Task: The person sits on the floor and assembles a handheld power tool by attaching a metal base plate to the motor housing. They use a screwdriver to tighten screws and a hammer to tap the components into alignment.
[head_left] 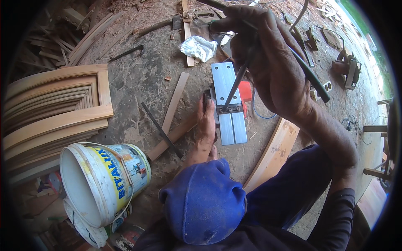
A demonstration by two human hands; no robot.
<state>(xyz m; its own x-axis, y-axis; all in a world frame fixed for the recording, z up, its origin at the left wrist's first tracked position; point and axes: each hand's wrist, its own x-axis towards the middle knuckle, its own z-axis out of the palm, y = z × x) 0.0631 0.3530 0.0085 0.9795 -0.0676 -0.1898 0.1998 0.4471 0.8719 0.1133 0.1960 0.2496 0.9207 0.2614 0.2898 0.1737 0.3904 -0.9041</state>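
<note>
An electric hand planer [233, 127] is held sole up in front of me, its silver plates facing me and a bit of red casing showing on the right. My left hand [205, 125] grips its left side; some of the fingers are hidden. My right hand [272, 62] is raised close to the camera, closed around a dark T-shaped wrench [238, 85]. The wrench's crossbar sticks out on both sides of the hand. Its shaft slants down to the row of bolts in the cutter block [229, 108] between the two plates.
Wooden frames [58, 121] are stacked at left, above a white bucket [83, 184] lying tilted. Wood strips [175, 102], a flat bar [161, 129], a crumpled white bag [199, 48] and a board [274, 150] lie around. Another tool [348, 71] and cables are at right.
</note>
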